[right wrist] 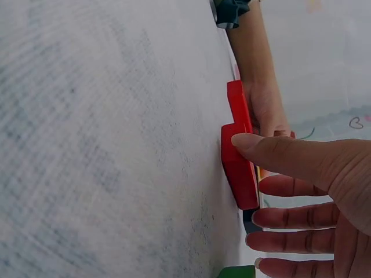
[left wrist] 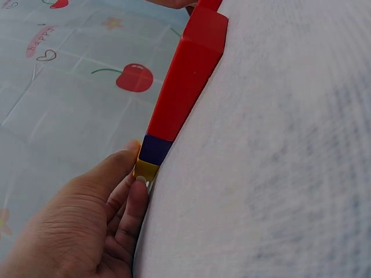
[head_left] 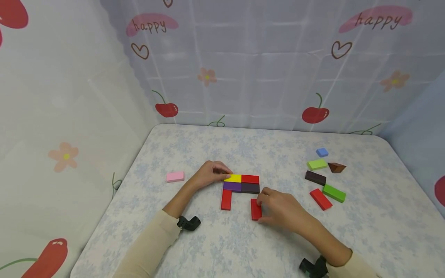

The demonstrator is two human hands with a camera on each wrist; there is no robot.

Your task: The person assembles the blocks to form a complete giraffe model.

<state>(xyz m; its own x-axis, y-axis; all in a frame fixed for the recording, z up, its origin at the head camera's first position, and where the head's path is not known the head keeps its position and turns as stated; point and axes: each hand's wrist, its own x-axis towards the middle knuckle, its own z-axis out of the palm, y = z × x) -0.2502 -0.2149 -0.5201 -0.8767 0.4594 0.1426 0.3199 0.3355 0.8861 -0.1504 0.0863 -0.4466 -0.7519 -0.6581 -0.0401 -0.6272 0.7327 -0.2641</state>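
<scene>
In the head view my left hand (head_left: 210, 173) has its fingertips at the left end of a yellow block (head_left: 233, 178), pinching it. That block lies in a flat group with a red block (head_left: 250, 179) on its right, a purple block (head_left: 231, 187) and a dark block (head_left: 250, 188) below. A red block (head_left: 226, 199) extends toward me from the purple one. My right hand (head_left: 283, 208) holds another red block (head_left: 255, 209) by its two ends, thumb at the near end, just below the dark block and apart from it. The right wrist view shows my thumb on this red block (right wrist: 239, 174).
A pink block (head_left: 175, 177) lies left of my left hand. Toward the right lie a blue block (head_left: 322, 152), a light green block (head_left: 317, 164), a brown triangular block (head_left: 336, 167), a dark block (head_left: 315, 177), a green block (head_left: 334, 193) and a red block (head_left: 321, 199).
</scene>
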